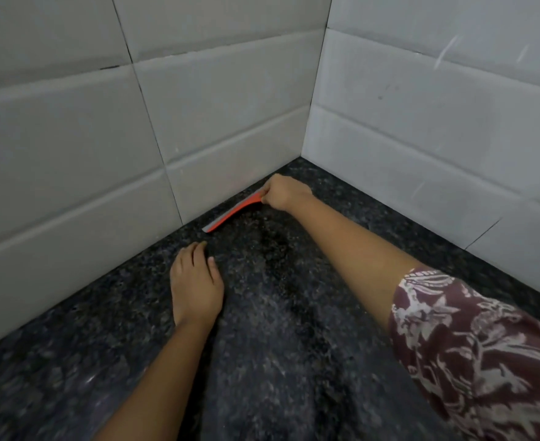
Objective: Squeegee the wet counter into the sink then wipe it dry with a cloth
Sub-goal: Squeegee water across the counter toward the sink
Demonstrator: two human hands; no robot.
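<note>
The right hand [286, 192] has its fingers closed around one end of the orange squeegee [232, 214], its blade set along the foot of the tiled wall [71, 148], probably to start from the back edge, while the left hand [195, 286] rests flat, fingers relaxed and empty, steadying on the dark worktop [278, 329].

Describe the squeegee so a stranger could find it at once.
Start at the corner where the two white tiled walls meet the dark speckled counter. Along the left wall's base lies the squeegee, gripped by the right hand. It is the only orange thing, grey-edged.
</note>
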